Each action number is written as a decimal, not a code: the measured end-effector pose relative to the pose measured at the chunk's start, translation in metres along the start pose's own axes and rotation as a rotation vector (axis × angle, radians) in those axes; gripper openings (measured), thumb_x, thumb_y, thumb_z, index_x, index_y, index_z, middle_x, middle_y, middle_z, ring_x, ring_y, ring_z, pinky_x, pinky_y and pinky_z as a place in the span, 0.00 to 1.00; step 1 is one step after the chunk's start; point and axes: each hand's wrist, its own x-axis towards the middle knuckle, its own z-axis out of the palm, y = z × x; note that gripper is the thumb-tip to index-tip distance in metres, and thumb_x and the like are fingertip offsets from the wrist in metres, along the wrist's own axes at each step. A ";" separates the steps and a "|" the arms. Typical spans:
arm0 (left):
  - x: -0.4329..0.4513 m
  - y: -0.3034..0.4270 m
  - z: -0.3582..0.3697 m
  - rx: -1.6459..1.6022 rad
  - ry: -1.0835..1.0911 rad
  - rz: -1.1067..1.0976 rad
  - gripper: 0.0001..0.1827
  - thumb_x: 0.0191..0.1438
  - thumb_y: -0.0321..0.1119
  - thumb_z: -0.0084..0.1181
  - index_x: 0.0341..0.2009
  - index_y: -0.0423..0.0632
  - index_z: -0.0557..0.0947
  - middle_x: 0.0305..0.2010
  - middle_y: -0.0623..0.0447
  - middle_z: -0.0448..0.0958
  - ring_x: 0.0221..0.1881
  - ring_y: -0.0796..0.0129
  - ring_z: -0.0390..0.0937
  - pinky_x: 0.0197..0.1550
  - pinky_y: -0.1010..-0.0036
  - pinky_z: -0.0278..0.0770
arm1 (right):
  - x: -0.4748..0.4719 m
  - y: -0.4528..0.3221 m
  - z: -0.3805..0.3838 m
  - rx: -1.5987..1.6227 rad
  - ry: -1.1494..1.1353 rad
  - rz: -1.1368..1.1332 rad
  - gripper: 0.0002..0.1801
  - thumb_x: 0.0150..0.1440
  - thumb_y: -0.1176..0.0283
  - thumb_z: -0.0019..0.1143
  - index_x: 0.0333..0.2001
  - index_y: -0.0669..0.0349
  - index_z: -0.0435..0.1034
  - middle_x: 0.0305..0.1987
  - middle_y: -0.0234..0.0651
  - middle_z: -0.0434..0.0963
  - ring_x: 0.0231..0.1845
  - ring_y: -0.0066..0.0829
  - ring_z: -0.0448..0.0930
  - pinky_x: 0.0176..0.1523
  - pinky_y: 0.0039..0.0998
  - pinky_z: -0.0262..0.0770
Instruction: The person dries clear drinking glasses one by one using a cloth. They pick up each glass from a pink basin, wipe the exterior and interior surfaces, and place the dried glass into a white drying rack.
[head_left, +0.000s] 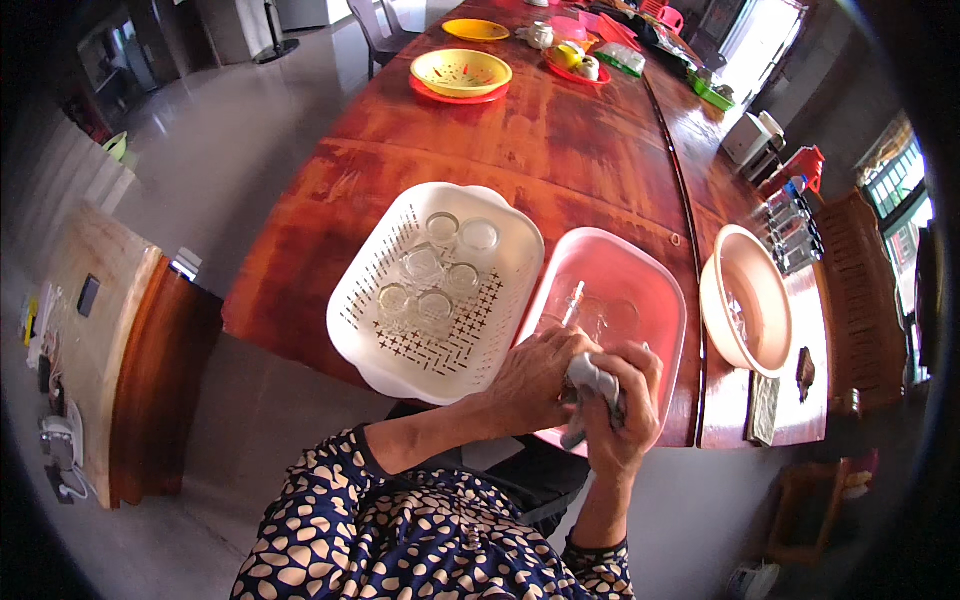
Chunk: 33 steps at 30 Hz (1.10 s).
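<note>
My left hand (541, 375) and my right hand (628, 397) meet over the near end of a pink plastic basin (660, 300). Between them is a bunched grey cloth (598, 377), with the fingers of both hands curled around it; whether something is inside the cloth is hidden. Several clear glasses (621, 319) lie low in the basin, partly behind my hands. A slim white and orange stick-like thing (574, 300) slants up beside them. Left of the basin, a white perforated plastic basket (360, 337) holds several clear glass vessels (436, 306).
A peach-coloured basin (776, 315) stands to the right, past a seam in the wooden table (570, 180). Glass mugs (795, 232) hang on a rack behind it. Farther up are a yellow colander (461, 73) and a red plate with cups (577, 67). A side table (112, 277) is at left.
</note>
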 end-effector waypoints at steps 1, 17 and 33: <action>-0.001 -0.002 0.003 -0.021 0.006 -0.012 0.28 0.36 0.31 0.68 0.43 0.45 0.70 0.42 0.47 0.72 0.46 0.49 0.72 0.46 0.60 0.72 | 0.007 -0.001 0.004 -0.054 0.000 -0.034 0.19 0.39 0.83 0.59 0.39 0.63 0.73 0.41 0.41 0.72 0.45 0.39 0.72 0.50 0.35 0.67; 0.000 0.007 -0.020 0.341 0.045 0.127 0.39 0.45 0.36 0.61 0.62 0.41 0.63 0.36 0.50 0.75 0.38 0.59 0.76 0.40 0.64 0.73 | 0.002 -0.006 0.022 -0.057 -0.022 0.093 0.19 0.39 0.80 0.55 0.40 0.65 0.70 0.46 0.45 0.71 0.48 0.45 0.73 0.53 0.39 0.68; -0.002 -0.003 -0.014 -0.425 0.124 -0.086 0.50 0.33 0.37 0.79 0.56 0.43 0.58 0.52 0.47 0.66 0.53 0.59 0.71 0.56 0.67 0.71 | 0.015 0.015 0.022 1.114 0.173 0.720 0.11 0.61 0.71 0.51 0.43 0.67 0.72 0.36 0.34 0.78 0.32 0.20 0.79 0.36 0.21 0.76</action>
